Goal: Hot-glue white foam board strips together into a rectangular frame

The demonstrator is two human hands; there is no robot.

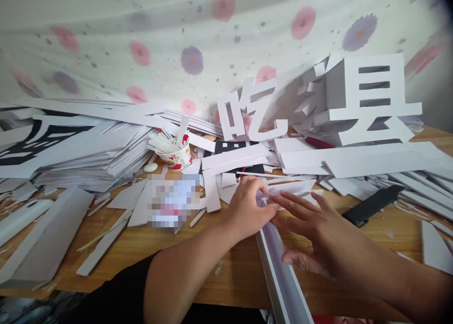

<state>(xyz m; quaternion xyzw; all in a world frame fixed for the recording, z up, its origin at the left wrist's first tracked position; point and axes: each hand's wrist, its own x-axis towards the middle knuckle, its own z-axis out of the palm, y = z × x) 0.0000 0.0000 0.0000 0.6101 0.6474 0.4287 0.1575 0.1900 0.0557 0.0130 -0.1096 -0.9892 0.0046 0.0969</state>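
A pixelated patch [173,201] on the worktop [237,262] blurs out whatever lies there. The left hand [249,208] covers part of the white channel [290,295], which runs off the bottom edge; what its fingers pinch cannot be told. The left edge crops a white rounded object [24,220]. A paper cup [177,160] hides the strips' [163,142] lower ends.

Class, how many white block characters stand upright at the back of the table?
2: the 吃 character right of the middle, and the larger 县 character farther right. More may be hidden behind these.
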